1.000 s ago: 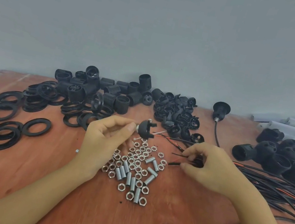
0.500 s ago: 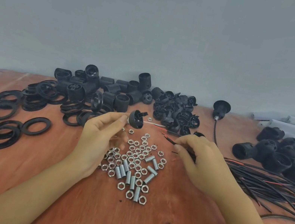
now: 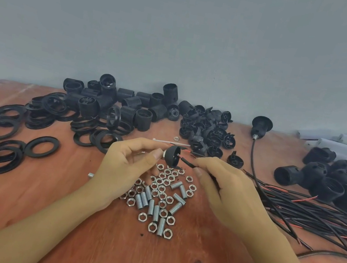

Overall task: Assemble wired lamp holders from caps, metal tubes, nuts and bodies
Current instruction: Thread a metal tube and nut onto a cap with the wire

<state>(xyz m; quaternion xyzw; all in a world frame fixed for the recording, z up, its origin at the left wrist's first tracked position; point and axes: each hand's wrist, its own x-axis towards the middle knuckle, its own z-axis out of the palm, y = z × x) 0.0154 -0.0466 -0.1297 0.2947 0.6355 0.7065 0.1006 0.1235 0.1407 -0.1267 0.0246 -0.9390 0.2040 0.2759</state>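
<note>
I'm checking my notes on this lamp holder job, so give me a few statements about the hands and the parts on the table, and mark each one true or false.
1. The left hand pinches a black cap. True.
2. The right hand holds a metal tube. False: it holds a black wire whose end reaches the cap.
3. A pile of nuts and metal tubes lies on the table below the hands. True.
4. The black rings lie on the right side of the table. False: they lie on the left side.
</note>
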